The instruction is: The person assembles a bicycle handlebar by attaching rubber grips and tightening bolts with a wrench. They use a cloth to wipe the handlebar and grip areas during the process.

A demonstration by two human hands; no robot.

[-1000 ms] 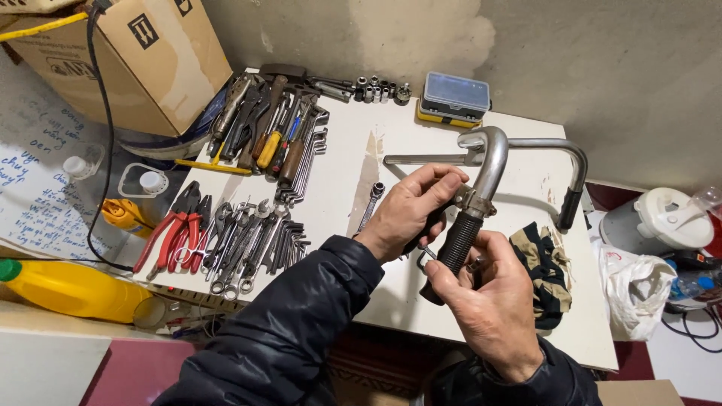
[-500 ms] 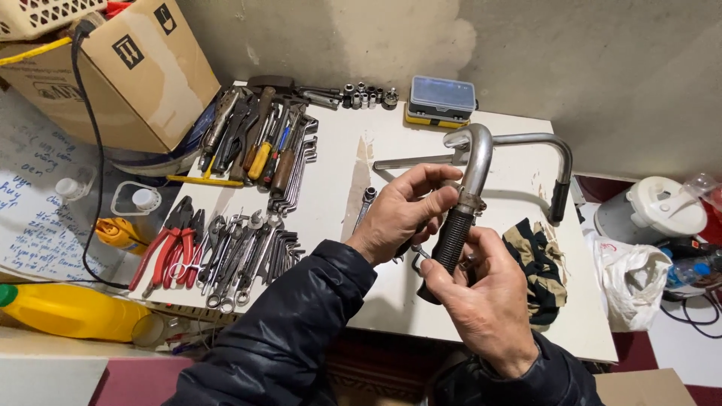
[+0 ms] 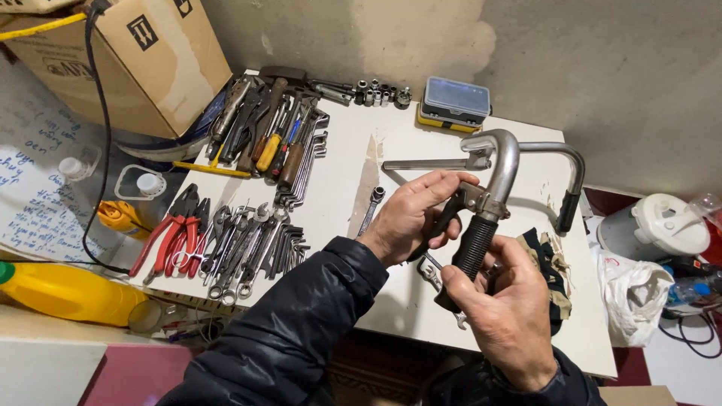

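— Right, nearest us, what have we got?

— Our right hand is wrapped around the black ribbed grip of the hacksaw frame, fingers closed on it, above the white table's front edge.

— And our left hand?

— Pinched tight on the metal fitting just above that grip; the frame's tube arches away to the right.

— Further out?

— Red-handled pliers and a fan of spanners on the left, screwdrivers beyond, then a small blue-lidded case by the wall.
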